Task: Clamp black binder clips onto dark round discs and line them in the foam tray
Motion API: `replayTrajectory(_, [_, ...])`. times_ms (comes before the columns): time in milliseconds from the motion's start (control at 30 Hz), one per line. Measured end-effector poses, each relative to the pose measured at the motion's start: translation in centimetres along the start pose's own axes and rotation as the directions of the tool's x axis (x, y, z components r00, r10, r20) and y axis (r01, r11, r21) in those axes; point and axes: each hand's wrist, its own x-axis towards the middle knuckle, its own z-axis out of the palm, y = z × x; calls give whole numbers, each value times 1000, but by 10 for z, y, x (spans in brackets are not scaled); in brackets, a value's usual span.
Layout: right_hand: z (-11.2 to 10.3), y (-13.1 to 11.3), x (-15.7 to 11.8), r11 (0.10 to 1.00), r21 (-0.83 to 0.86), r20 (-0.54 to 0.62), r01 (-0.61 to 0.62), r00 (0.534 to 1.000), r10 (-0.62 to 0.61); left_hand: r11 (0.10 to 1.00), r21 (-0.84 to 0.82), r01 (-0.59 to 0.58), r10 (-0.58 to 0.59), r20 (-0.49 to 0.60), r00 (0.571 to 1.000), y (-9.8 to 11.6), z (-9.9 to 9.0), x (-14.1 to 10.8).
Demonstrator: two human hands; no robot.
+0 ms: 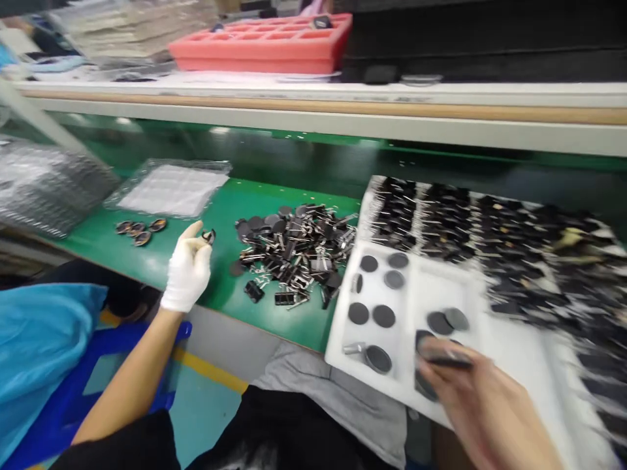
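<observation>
My left hand (189, 271), in a white glove, pinches a small round black part (209, 236) above the green bench (215, 287). Over the near side of a white foam tray (337, 336) is my right hand (484, 391), bare and smeared by motion. Its fingers are closed on a dark flat piece (448, 358) whose kind I cannot make out. Several dark discs (383, 316) lie in the tray's compartments close to it. Between my hands a heap of small black parts with metal strips (298, 254) is spread on the bench.
Several round parts (142, 236) and a clear plastic tray (171, 189) sit left of my gloved hand. Stacked clear trays (44, 186) stand farther left. Rows of black parts (445, 219) fill the foam tray's back. A shelf edge (313, 121) crosses above, bearing a pink foam tray (259, 62).
</observation>
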Motion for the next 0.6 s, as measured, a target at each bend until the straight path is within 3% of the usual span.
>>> replayTrajectory(67, [21,-8,8,945,231,26,-232,972,232,943,-333,-18,26,19,999,45,17,-14])
replayTrajectory(133, [41,-17,17,862,377,108,-338,941,322,868,-495,-42,74,45,996,87,35,-30])
replayTrajectory(200, [54,-25,22,830,429,144,-356,934,326,829,-554,-78,173,121,978,121,54,-45])
replayTrajectory(300, [61,-29,19,867,406,134,-287,958,254,797,-582,-162,329,194,924,155,82,-61])
replayTrajectory(400, [56,-24,11,961,263,54,-88,996,77,777,-583,-239,431,215,877,172,101,-68])
replayTrajectory(467, [49,-20,8,988,23,-48,150,988,-149,749,-591,-301,512,227,828,178,105,-69])
replayTrajectory(533, [40,-18,7,866,-286,-46,411,896,-441,717,-603,-350,585,248,772,180,106,-69])
replayTrajectory(600, [32,-17,9,626,-486,123,610,757,-642,693,-611,-383,635,264,726,178,106,-68])
